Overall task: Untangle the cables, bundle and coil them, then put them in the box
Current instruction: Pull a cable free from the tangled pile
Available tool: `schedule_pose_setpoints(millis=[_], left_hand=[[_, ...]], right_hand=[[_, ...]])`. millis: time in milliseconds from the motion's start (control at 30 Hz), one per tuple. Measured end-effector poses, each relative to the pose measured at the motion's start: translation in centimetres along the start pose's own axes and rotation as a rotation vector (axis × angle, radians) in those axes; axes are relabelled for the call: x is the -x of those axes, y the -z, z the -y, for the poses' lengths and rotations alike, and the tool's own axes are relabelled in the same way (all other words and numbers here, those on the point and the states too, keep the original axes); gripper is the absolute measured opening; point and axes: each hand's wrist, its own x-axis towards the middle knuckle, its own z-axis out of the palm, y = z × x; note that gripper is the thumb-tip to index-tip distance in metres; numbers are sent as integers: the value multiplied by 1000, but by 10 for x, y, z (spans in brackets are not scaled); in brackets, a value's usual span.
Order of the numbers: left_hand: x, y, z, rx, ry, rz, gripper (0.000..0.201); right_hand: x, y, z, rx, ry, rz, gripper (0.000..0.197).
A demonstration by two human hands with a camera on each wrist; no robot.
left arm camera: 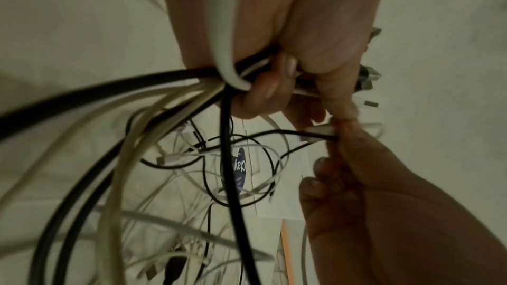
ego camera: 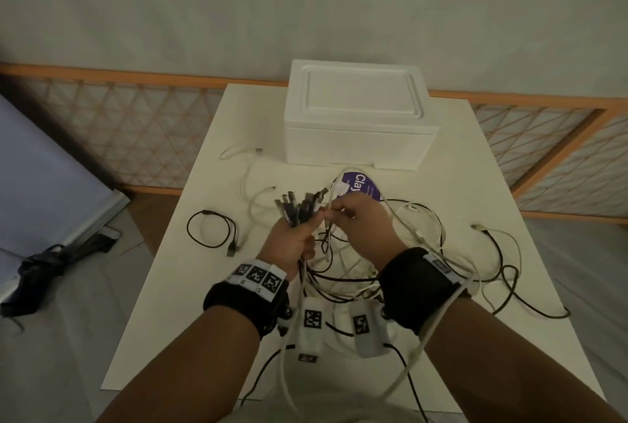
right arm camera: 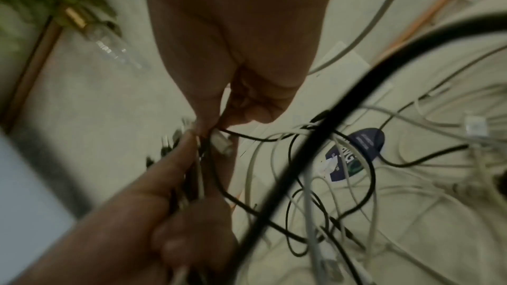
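Observation:
Above the white table [ego camera: 475, 164] my left hand [ego camera: 304, 229] grips a bundle of black and white cable ends [ego camera: 300, 207], the plugs fanning out past my fingers. In the left wrist view my left hand [left arm camera: 263, 88] is curled round that bundle. My right hand [ego camera: 334, 215] pinches a white connector [right arm camera: 222, 142] right next to the bundle; the left wrist view also shows this white connector [left arm camera: 319, 130]. The rest hangs down into a tangle of cables [ego camera: 401, 252] on the table, and one white cable lies over my right wrist. The white foam box [ego camera: 356, 117] stands behind, lid on.
A black coiled cable [ego camera: 210, 229] and a loose white cable [ego camera: 238, 154] lie on the table's left part. A purple label [ego camera: 360, 185] lies in front of the box. A lattice fence [ego camera: 136, 130] runs behind, and a dark object [ego camera: 44, 263] lies on the floor at left.

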Motion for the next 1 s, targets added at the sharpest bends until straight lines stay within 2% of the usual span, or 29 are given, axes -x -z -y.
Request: schedule_pose_setpoints(millis=[100,167,267,367,467,567,633,667,700,767,833,867,900,933,1000], left_hand=[[0,-1,8,-96,29,39,24],[1,0,13,-83,14,5,18],[2,-9,12,52,4,-40,4],[-1,-8,6,67,4,-64,4],[-10,13,5,81,23,-236,12],[-15,45,2,172,64,-452,15],[-14,64,1,229,89,-571,16],[-12,70,1,266,100,-606,16],[-12,76,2,305,109,-631,18],[-14,82,3,379,130,-656,22],[-17,84,3,438,153,-651,22],[-18,84,2,455,167,-656,23],[-20,83,1,458,176,-670,25],[-21,81,-1,459,180,-692,28],[-23,73,-3,432,187,-717,33]], right_hand=[[1,10,5,-335,-64,-152,9],[0,16,3,-358,-81,-129,9],[1,10,-1,-280,-81,-72,12],[3,3,-4,-127,-35,-92,15],[6,21,-12,37,-34,-111,11],[26,56,-62,559,-92,-86,25],[48,78,-92,955,-290,104,29],[60,85,-102,1097,-416,229,28],[70,89,-106,1199,-475,342,28],[88,89,-98,1265,-372,552,32],[101,75,-73,1111,-167,901,43],[105,63,-58,959,-97,1091,52],[106,51,-39,774,-52,1199,58],[104,37,-24,570,-29,1213,58],[92,14,-1,204,11,1103,47]])
